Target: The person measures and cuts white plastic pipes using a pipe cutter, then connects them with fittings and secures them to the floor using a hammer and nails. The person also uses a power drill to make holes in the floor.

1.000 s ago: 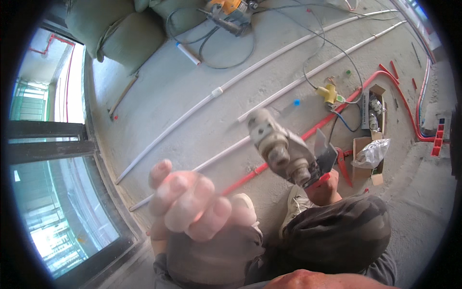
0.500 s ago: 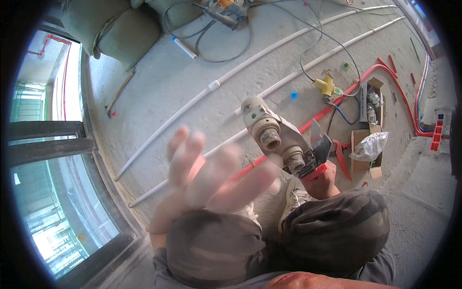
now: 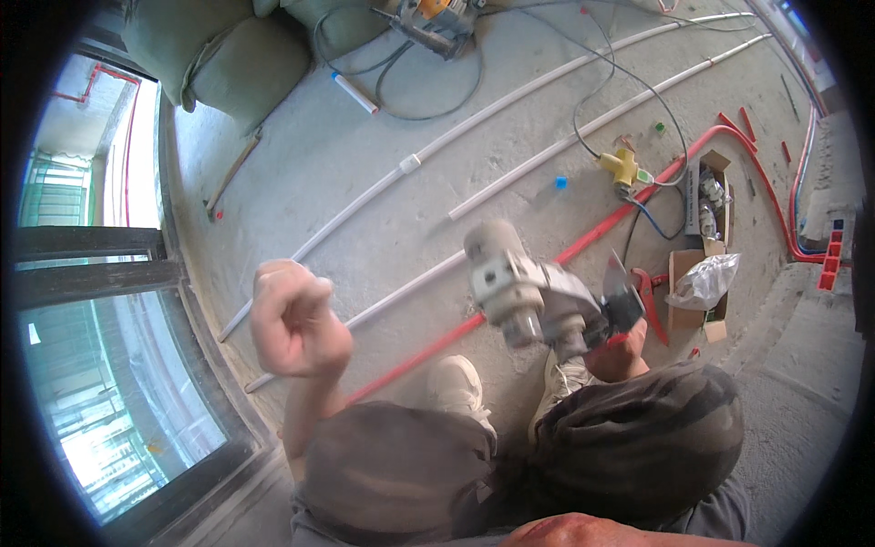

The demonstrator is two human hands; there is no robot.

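My left hand [image 3: 296,319] is raised above the left knee, its fingers curled into a loose fist with nothing visible in them. Beyond the right knee, my right hand [image 3: 620,354] grips a pipe fusion welder [image 3: 554,290] at its handle end. The knee and the tool partly cover that hand. The welder's grey plate carries worn round heating sockets and points up and left, above my shoes [image 3: 458,390]. Motion blurs it somewhat. Beneath it, a red pipe [image 3: 428,349] crosses the floor.
Two long white pipes [image 3: 365,196] lie across the concrete floor. To the right are a yellow cable connector [image 3: 622,168], red pipe cutters [image 3: 651,305] and open cardboard boxes [image 3: 684,312]. A hammer [image 3: 232,173] lies near the door frame at left; stuffed sacks [image 3: 246,77] and a corded power tool [image 3: 433,25] stand behind.
My left hand has pulled back left, away from the welder, and its spread fingers have curled in. The welder has shifted slightly right and tilted.
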